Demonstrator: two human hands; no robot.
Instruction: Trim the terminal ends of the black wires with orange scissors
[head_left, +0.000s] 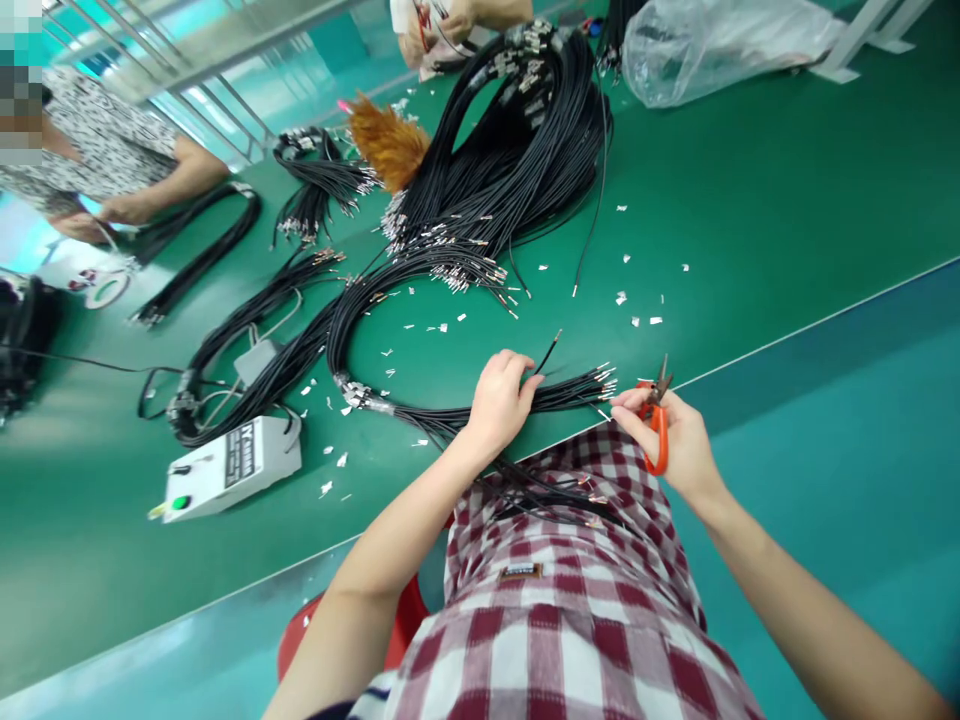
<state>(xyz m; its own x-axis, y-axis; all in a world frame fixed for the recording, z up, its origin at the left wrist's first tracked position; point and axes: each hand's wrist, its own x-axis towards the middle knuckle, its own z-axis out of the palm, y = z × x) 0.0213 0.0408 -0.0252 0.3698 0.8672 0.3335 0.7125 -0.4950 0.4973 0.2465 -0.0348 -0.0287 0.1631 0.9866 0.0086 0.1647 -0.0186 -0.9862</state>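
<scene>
At 12 o'clock from the left hand point(504, 400), a large heap of black cables point(555, 150) covers the far part of the green table point(750, 230), and behind it the hands of a co-worker point(469, 15) are partly seen. A brown fluffy duster point(388, 140) leans near this heap at 11 o'clock, and a clear plastic bag point(720, 50) lies at 1 o'clock. At 10 o'clock another person in a patterned shirt point(112, 125) sits beside smaller cable bunches. Near 9 o'clock there is a looped bunch point(262, 375), and a little lower a white box with a green button point(232, 470). Small white scraps point(442, 328) are scattered between the heap and the hands.

The cable bundle point(574, 392) passes under the left hand, its stripped ends towards 3 o'clock and its white connectors point(358, 393) towards 9 o'clock. The left fingers are curled over this bundle, and one single cable point(551, 350) stands out beside the thumb towards 1 o'clock. The right hand point(671, 430) is just beside the stripped ends, at 3 o'clock; it holds orange-handled snips point(658, 425), blades towards 12 o'clock, while its thumb and forefinger pinch near a thin white tip. More cables point(540, 495) hang over the checked apron point(555, 620) at 6 o'clock.
</scene>
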